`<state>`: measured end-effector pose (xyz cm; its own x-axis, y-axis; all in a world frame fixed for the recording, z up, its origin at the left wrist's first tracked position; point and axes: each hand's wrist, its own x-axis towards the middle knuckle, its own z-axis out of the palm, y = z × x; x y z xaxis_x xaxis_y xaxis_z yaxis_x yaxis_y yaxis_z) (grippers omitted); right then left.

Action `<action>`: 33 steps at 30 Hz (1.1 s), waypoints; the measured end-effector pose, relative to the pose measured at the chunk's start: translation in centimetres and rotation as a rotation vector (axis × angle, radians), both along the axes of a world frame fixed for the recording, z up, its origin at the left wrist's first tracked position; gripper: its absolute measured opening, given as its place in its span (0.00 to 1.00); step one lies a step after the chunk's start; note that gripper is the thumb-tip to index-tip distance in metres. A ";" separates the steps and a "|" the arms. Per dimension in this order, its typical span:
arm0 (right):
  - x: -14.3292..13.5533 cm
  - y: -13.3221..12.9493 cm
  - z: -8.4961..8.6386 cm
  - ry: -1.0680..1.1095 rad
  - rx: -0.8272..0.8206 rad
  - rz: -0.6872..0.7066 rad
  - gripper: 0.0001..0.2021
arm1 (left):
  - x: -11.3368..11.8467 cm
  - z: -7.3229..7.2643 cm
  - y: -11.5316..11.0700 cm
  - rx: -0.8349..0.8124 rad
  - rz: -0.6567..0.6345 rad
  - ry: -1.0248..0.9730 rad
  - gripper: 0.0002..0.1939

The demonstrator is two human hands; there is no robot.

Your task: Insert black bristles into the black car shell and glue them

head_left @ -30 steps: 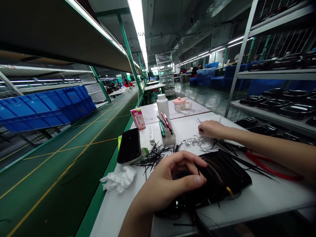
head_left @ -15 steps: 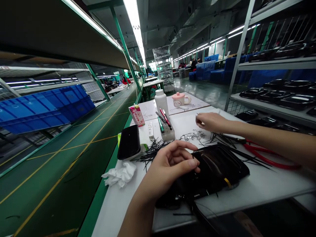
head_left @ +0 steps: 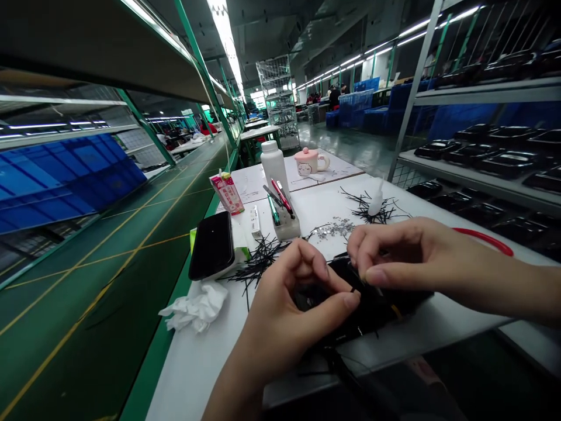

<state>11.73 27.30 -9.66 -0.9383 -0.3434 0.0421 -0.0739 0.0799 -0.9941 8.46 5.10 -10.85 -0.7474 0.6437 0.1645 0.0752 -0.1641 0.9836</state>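
A glossy black part [head_left: 372,313] lies on the white table, largely covered by both hands. Over its left side, my left hand [head_left: 302,298] pinches a thin black strip between thumb and index finger. My right hand [head_left: 394,257] is closed just to the right, thumb and fingers pressed together above the part; whatever it grips is too small to make out. The two sets of fingertips are close together. Behind them is a scatter of small silvery pieces [head_left: 335,228]. Thin black strips [head_left: 263,257] form a pile left of the part, and more strips [head_left: 366,204] lie behind my right hand.
Left on the table are a phone [head_left: 213,245], crumpled tissue [head_left: 197,307] and a pen holder [head_left: 287,227]. Farther back stand a white bottle [head_left: 274,164] and a pink-lidded mug [head_left: 307,162]. Red handles [head_left: 486,238] show at right, beside a shelf rack [head_left: 473,165]. A green conveyor [head_left: 109,275] runs along the left.
My right hand has come back from the far side of the table to the black part, beside my left hand. My left thumb and index finger are now pinched on a strip. The view has shifted slightly.
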 end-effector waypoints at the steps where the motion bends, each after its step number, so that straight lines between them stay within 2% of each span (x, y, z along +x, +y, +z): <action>1: 0.0 -0.3 0.1 -0.050 -0.033 -0.006 0.15 | 0.0 0.0 0.0 -0.005 -0.003 0.006 0.17; 4: 0.5 -0.9 0.6 -0.172 -0.113 -0.001 0.17 | 0.1 0.2 -0.1 -0.026 -0.008 0.033 0.16; 8: 0.9 -1.2 1.1 -0.194 -0.161 -0.003 0.15 | 0.2 0.3 0.0 -0.025 -0.008 0.042 0.17; 13: 0.8 -1.2 1.0 -0.204 -0.145 0.004 0.14 | 0.2 0.3 0.1 -0.004 -0.024 0.013 0.19; 21: 0.8 -1.6 1.3 -0.250 -0.149 -0.029 0.19 | 0.2 0.4 0.2 -0.023 -0.023 0.045 0.16; 25: 0.9 -1.6 1.6 -0.280 -0.164 -0.022 0.17 | 0.2 0.4 0.2 -0.027 -0.029 0.054 0.15; 33: 0.6 -1.2 0.9 -0.274 -0.165 0.020 0.17 | 0.2 0.4 0.1 -0.032 -0.032 0.057 0.16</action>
<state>12.35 26.07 -8.79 -0.9155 -0.3713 -0.1546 0.1986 -0.0829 -0.9766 8.70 5.25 -10.48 -0.7162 0.6730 0.1849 0.1262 -0.1356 0.9827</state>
